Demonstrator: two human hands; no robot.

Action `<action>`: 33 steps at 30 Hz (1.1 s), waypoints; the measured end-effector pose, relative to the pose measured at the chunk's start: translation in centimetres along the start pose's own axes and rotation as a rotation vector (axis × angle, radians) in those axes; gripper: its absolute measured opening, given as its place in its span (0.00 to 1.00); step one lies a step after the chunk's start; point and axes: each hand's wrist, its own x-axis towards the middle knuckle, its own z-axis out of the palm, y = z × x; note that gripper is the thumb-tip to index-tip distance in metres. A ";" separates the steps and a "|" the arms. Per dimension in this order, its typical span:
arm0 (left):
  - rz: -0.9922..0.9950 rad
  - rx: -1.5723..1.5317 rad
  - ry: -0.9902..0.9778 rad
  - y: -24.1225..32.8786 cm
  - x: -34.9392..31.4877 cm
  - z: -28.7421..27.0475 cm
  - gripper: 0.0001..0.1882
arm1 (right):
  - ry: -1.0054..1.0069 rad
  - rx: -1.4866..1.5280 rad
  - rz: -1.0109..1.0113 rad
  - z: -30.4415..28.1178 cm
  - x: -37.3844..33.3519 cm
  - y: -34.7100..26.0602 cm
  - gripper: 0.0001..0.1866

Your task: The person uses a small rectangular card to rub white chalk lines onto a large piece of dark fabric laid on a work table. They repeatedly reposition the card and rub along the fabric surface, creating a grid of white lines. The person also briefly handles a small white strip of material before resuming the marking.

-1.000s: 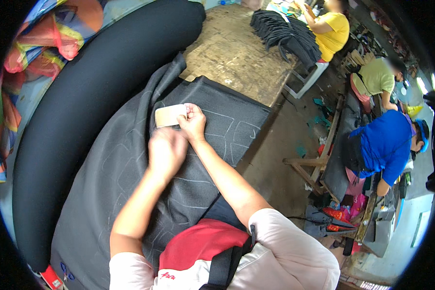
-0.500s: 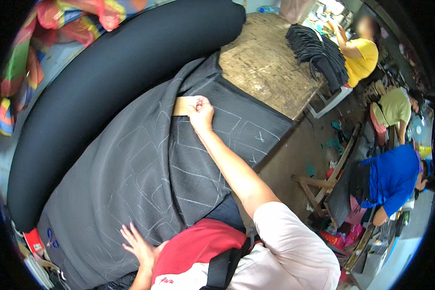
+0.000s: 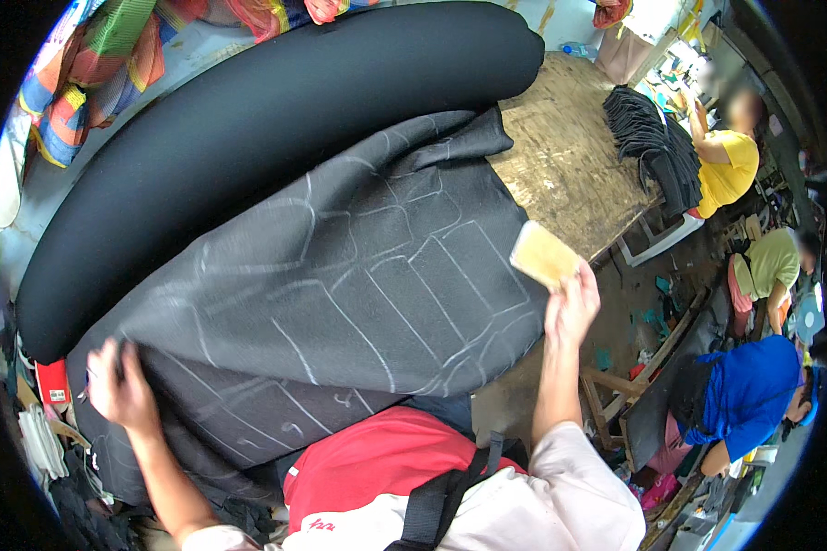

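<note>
A black fabric sheet marked with white chalk outlines spreads across the table, its near part raised in a billowing fold. At the left end of that fold, my left hand is closed with the cloth pinched between thumb and fingers. My right hand grips a flat tan rectangular piece, which looks like card, at the fabric's right edge. Whether those fingers also catch the cloth is hidden. Beneath the fold lies more chalk-marked dark fabric.
A thick black fabric roll runs along the far side. Beyond the cloth shows the worn wooden tabletop, with stacked black pieces at its right end. People in yellow, green and blue work at the right.
My left hand has moved left and taken hold of the cloth. My right hand has come right and nearer with the tan piece. The chalk-marked sheet is now lifted and spread toward the right.
</note>
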 end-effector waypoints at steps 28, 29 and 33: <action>-0.010 -0.160 -1.249 9.2 1.9 26.3 0.59 | -0.643 -1.063 -0.319 20.4 10.2 8.3 0.17; -0.046 -0.088 -1.156 7.5 2.6 27.4 0.60 | -0.529 -0.896 -0.379 18.8 9.8 6.2 0.17; 0.129 -0.401 -1.359 5.6 3.3 27.2 0.67 | -0.504 -0.461 -0.123 11.6 5.8 0.8 0.17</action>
